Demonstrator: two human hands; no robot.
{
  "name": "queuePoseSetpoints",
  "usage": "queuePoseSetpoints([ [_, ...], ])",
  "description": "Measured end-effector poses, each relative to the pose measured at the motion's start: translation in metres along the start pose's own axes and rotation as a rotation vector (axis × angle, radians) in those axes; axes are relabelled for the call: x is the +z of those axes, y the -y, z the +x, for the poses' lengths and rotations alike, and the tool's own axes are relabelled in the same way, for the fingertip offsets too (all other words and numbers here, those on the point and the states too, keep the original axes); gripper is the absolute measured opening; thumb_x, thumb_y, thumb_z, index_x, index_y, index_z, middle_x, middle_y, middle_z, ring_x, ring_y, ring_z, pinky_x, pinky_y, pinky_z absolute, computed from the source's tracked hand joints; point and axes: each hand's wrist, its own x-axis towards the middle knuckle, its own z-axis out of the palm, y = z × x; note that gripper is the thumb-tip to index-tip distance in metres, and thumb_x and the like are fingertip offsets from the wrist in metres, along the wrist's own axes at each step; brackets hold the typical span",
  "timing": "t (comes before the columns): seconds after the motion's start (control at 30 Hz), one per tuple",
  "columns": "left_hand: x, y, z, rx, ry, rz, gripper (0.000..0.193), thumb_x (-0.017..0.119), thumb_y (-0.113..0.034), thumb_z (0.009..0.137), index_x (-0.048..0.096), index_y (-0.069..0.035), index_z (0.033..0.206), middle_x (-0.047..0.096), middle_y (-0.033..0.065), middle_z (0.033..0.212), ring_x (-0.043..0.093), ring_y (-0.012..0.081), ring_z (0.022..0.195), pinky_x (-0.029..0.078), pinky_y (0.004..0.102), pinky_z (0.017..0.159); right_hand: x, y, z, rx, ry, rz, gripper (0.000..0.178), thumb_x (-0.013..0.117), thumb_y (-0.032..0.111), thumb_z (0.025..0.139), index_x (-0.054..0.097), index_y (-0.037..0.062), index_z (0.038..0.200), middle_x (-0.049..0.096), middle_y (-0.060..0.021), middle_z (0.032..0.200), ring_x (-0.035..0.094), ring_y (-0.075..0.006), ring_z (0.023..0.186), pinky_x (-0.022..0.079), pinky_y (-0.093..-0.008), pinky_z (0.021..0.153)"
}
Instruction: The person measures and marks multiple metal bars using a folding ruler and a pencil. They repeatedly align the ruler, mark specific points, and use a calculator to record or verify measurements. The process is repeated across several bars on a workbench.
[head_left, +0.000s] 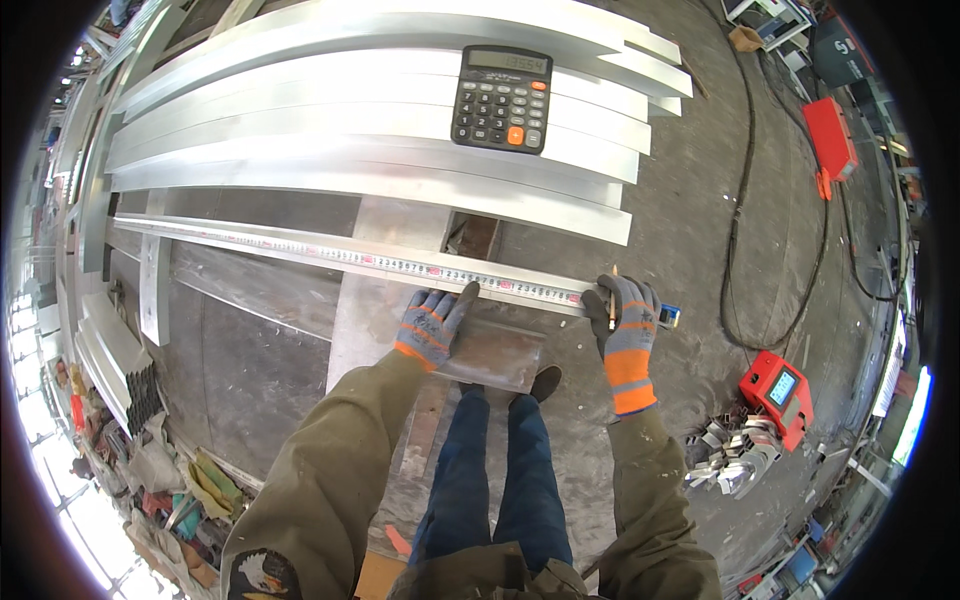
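Observation:
A long narrow silvery metal bar (pixel 530 300) runs across in front of me, with the yellow-white tape measure blade (pixel 400 264) stretched along it. My left hand (pixel 428 326), in a grey and orange glove, grips the bar's near edge, its thumb against the blade. At the bar's right end my gloved right hand (pixel 630 325) is closed around the tape measure, whose blue case (pixel 669 317) sticks out beyond the fingers. A thin pencil (pixel 613 300) stands upright between those fingers. The glove hides part of the case.
Beyond lie several wide silvery metal profiles (pixel 380 165), with a black calculator (pixel 502 98) on top. Rightward, a red device with a screen (pixel 776 395) stands by a heap of metal offcuts (pixel 738 455). A black cable (pixel 741 200) loops over the floor near a red box (pixel 829 138).

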Motion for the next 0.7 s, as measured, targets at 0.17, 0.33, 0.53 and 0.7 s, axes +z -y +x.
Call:
queuePoseSetpoints([
  [0.17,-0.005,-0.011,0.002,-0.017,-0.09,-0.095,0.085,0.067,-0.015,0.082,0.04,-0.006,0.163,0.065,0.0146,0.125,0.061,0.0336,0.117,0.044,0.0497,0.106,0.003,-0.003,-0.002,0.006,0.007,0.009,0.03,0.075,0.038,0.094,0.072,0.012,0.11,0.073,-0.0089,0.108,0.065,-0.0346,0.107,0.043,-0.0495,0.108],
  [0.33,-0.008,-0.032,0.012,0.051,-0.043,-0.093,0.09,0.07,-0.016,0.079,0.039,-0.007,0.163,0.065,0.0141,0.12,0.061,0.0333,0.112,0.045,0.0492,0.102,0.007,-0.005,-0.003,0.004,-0.025,0.014,0.03,0.076,0.038,0.094,0.072,0.0122,0.109,0.073,-0.009,0.106,0.066,-0.0344,0.107,0.044,-0.049,0.106],
  [0.53,-0.01,-0.043,0.026,0.076,0.098,-0.023,0.098,0.071,-0.017,0.08,0.029,-0.007,0.168,0.065,0.014,0.119,0.062,0.0333,0.116,0.044,0.0493,0.107,0.009,-0.006,-0.004,-0.009,-0.049,0.019,0.029,0.077,0.037,0.094,0.072,0.0119,0.108,0.074,-0.0095,0.105,0.066,-0.0343,0.105,0.044,-0.0491,0.106],
  [0.7,-0.007,-0.034,0.031,0.134,0.148,0.09,0.087,0.063,-0.014,0.089,0.028,-0.013,0.169,0.059,0.0163,0.147,0.055,0.0346,0.139,0.036,0.0483,0.122,0.007,-0.004,-0.005,-0.019,-0.066,0.04,0.028,0.076,0.033,0.095,0.072,0.01,0.111,0.073,-0.0102,0.106,0.066,-0.0348,0.106,0.044,-0.0494,0.107],
])
